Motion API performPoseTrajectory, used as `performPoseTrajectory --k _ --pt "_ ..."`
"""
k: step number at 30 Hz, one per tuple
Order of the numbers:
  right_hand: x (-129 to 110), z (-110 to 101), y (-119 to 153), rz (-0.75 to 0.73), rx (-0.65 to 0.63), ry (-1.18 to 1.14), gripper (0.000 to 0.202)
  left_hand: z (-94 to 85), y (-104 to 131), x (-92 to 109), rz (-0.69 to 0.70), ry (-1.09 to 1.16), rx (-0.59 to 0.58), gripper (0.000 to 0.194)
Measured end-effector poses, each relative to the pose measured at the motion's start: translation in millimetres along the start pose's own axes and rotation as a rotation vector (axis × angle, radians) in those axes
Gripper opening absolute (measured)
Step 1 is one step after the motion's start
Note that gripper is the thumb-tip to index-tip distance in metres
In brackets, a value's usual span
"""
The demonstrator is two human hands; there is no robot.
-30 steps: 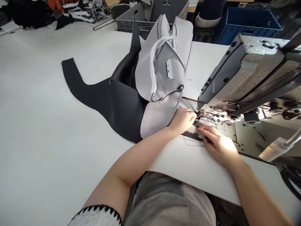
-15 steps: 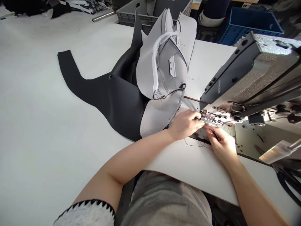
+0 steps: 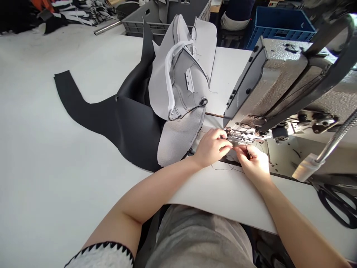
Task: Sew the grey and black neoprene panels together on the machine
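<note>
My left hand (image 3: 212, 148) is beside the needle and presser foot area (image 3: 240, 138) of a sewing machine (image 3: 248, 89), thumb and fingers pinched together. Whatever lies between those fingertips is too small to make out. Close by on the right, my right hand (image 3: 256, 162) is closed around a small dark, thin tool (image 3: 248, 153) whose kind I cannot tell. The fingertips of both hands nearly meet under the lamp light. Left of the machine lies a sewn piece of grey fabric (image 3: 181, 139) with black material (image 3: 136, 128), untouched by either hand.
Black-handled scissors (image 3: 336, 203) rest at the right, near a lamp on a flexible neck (image 3: 309, 167). A grey crate (image 3: 134, 26) and a blue crate (image 3: 281, 24) stand behind the table (image 3: 55, 178). Another person (image 3: 237, 15) sits at the back.
The view has turned to the right, so things appear further left and more of the scissors shows. Both hands stay at the needle area, with only slight shifts of the fingers.
</note>
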State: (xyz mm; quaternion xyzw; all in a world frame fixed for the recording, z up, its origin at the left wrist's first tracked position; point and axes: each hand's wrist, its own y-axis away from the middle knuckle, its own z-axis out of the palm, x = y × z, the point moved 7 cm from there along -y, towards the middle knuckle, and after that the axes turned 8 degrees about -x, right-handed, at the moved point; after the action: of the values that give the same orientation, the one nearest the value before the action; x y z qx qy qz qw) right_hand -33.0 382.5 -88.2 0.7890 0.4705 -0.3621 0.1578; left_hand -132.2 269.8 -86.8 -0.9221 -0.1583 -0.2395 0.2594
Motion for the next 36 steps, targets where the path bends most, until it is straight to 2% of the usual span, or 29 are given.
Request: performPoseTrajectory --k 3,7,11,16,19,22,25,27,32,36 --pt "5 -1 0 -0.013 0.018 0.066 0.025 -0.7 -4 -13 -0.098 0.012 0.015 0.012" --pt "11 8 1 -0.037 -0.059 0.218 0.027 -1.2 -11 -30 -0.167 0.014 0.026 0.014" --pt "6 15 8 -0.138 -0.137 0.368 0.026 -5.6 -12 -31 -0.149 0.028 0.065 0.016" --pt "12 25 8 -0.266 -0.219 0.385 0.02 -13.8 -11 -28 -0.101 0.12 0.191 0.012" --pt "16 26 5 -0.288 -0.231 0.38 0.021 -13.0 -11 -21 -0.009 0.182 0.137 0.012" --pt "14 26 8 -0.3 -0.237 0.374 0.024 -6.1 -7 -11 0.081 0.243 -0.006 0.011" --pt "11 24 11 -0.322 -0.232 0.371 0.026 2.0 -4 -11 0.031 0.178 -0.122 0.01" --pt "9 23 13 -0.33 -0.216 0.373 0.028 3.0 -4 -14 -0.025 0.113 -0.131 0.01" --pt "9 25 12 -0.336 -0.227 0.393 0.029 -6.7 -9 -18 -0.04 0.089 0.012 0.017" --pt "4 24 12 -0.318 -0.217 0.425 0.029 -14.4 -8 -17 0.003 0.06 0.154 0.012"
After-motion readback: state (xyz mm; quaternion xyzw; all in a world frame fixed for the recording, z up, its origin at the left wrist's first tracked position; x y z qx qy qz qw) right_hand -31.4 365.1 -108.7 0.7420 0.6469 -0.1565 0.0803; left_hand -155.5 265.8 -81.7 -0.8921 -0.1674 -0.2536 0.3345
